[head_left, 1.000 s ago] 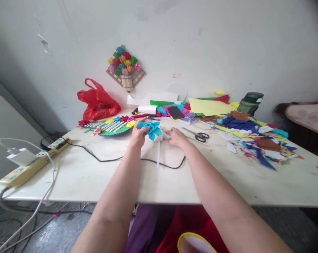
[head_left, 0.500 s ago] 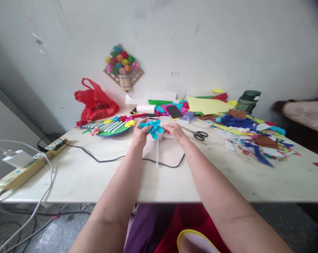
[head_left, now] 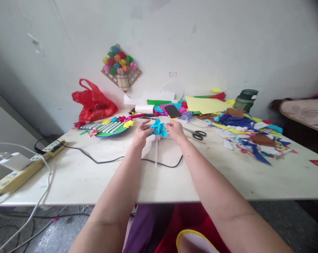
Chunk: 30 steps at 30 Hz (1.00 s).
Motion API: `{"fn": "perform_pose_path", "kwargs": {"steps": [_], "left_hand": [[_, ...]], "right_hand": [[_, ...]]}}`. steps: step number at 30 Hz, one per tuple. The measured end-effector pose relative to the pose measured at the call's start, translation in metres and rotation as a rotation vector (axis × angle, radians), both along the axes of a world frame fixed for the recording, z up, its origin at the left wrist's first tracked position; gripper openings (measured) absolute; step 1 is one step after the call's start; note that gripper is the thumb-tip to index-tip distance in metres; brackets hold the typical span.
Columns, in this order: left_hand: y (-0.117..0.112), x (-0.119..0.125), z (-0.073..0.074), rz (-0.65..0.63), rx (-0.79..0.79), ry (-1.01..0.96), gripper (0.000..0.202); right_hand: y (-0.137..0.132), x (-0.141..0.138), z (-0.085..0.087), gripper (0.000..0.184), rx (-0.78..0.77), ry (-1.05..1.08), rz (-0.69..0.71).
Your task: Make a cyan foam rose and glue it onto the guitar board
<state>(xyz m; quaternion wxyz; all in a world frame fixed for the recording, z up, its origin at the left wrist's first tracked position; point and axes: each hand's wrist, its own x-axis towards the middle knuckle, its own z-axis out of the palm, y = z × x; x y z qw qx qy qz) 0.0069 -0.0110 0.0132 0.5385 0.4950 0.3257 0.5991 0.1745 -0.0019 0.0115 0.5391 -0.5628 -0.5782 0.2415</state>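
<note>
Between my two hands is a bright blue crumpled paper flower (head_left: 159,128), held just above the table. My left hand (head_left: 142,134) has its thumb and fingers closed on the flower's left side. On the opposite side, my right hand (head_left: 175,130) pinches the flower's right edge with the fingertips. Beneath the flower a translucent white glue stick (head_left: 156,154) points toward me from a pale, mostly hidden body, which looks like a glue gun. To the left lies a green paper piece (head_left: 115,133) with white rolled strips and small paper flowers.
Black-handled scissors (head_left: 199,135) lie right of my right hand. Paper scraps (head_left: 261,140) are heaped at the right, near a green bottle (head_left: 245,100). A phone (head_left: 173,111) rests at the back. A black cord (head_left: 95,161) crosses from the power strip (head_left: 29,168). A red bag (head_left: 95,103) stands back left.
The blue flower has turned and shifted slightly right between my fingers, and my right fingers now grip its edge. The view has moved slightly.
</note>
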Motion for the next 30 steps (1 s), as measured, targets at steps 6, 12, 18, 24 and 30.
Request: {"fn": "perform_pose_path", "kwargs": {"steps": [6,12,18,24,30], "left_hand": [[-0.001,-0.004,0.004,-0.101,-0.032,0.106,0.053],[-0.003,-0.002,0.006,-0.15,-0.089,0.234,0.04],[-0.004,0.0,0.002,-0.137,-0.078,0.323,0.028],[-0.005,0.0,0.002,-0.155,-0.061,0.324,0.025],[-0.005,0.0,0.003,-0.187,-0.067,0.294,0.02]], "right_hand": [[0.0,0.005,0.003,0.02,0.015,-0.044,0.008],[-0.008,0.006,0.01,0.017,0.049,-0.168,0.167],[-0.012,0.002,0.01,0.016,0.078,-0.241,0.222],[-0.014,-0.001,0.01,0.016,0.107,-0.238,0.289],[-0.014,-0.005,0.01,0.019,0.091,-0.043,0.381]]}}
